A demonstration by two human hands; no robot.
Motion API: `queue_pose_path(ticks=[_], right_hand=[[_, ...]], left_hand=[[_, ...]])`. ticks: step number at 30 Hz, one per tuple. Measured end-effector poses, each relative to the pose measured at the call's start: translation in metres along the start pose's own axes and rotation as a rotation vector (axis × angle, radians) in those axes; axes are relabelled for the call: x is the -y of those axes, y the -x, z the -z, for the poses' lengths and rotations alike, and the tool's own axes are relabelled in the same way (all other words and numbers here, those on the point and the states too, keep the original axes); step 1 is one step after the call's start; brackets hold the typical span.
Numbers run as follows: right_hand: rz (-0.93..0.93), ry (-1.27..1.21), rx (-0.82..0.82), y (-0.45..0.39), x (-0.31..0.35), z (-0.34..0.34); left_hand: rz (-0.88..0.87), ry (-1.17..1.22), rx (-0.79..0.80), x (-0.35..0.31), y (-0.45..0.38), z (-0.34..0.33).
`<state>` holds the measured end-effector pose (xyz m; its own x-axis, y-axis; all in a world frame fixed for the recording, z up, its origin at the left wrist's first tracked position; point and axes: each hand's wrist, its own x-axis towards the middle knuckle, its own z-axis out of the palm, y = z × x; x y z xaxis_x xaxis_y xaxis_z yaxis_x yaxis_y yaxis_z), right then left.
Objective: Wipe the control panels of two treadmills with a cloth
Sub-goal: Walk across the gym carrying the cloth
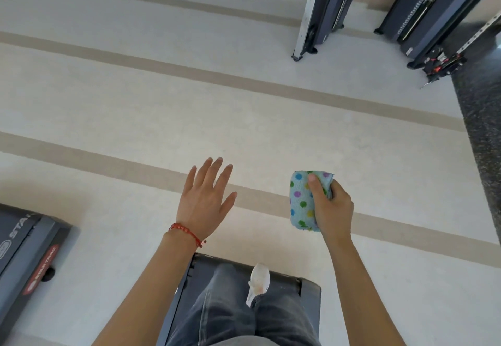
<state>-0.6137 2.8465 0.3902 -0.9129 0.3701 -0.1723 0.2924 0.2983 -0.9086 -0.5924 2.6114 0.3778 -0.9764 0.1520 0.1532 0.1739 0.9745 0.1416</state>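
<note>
Folded blue cloth with coloured dots, upright above the floor.

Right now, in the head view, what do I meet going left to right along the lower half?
Treadmill end with red label → left hand, open, red bracelet at its wrist → polka-dot cloth → right hand gripping it.

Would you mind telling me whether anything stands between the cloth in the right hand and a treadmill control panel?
That cannot be settled here: no control panel is in view. The right hand grips the folded dotted cloth over bare floor, and the left hand is open and empty. Only treadmill ends show low in the frame.
</note>
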Motion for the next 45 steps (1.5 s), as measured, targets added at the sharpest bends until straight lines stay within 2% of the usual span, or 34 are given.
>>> queue_pose_path(ticks=[7, 11, 13, 16, 19, 24, 34, 45], right_hand=[[0.028, 0.013, 0.022, -0.076, 0.011, -0.025], [0.048, -0.006, 0.063, -0.102, 0.009, -0.046], [0.085, 0.006, 0.043, -0.151, -0.01, -0.087], [0.097, -0.015, 0.048, -0.183, -0.009, -0.112], [0.12, -0.008, 0.037, -0.238, -0.012, -0.165], [0.136, -0.039, 0.07, -0.302, 0.007, -0.241], [0.201, 0.002, 0.329, -0.376, 0.071, -0.372], [0.352, 0.112, 0.765, -0.407, 0.157, -0.566]], left_hand=[[0.043, -0.009, 0.006, 0.008, -0.071, -0.015], [0.026, -0.003, -0.055, 0.022, -0.103, -0.034], [0.044, -0.004, -0.05, 0.047, -0.144, -0.083], [0.042, 0.013, -0.054, 0.065, -0.177, -0.106], [0.035, 0.0, -0.079, 0.103, -0.224, -0.146], [0.067, -0.02, -0.075, 0.163, -0.287, -0.168], [0.32, -0.034, -0.126, 0.265, -0.344, -0.17], [0.746, -0.102, -0.203, 0.388, -0.355, -0.162]])
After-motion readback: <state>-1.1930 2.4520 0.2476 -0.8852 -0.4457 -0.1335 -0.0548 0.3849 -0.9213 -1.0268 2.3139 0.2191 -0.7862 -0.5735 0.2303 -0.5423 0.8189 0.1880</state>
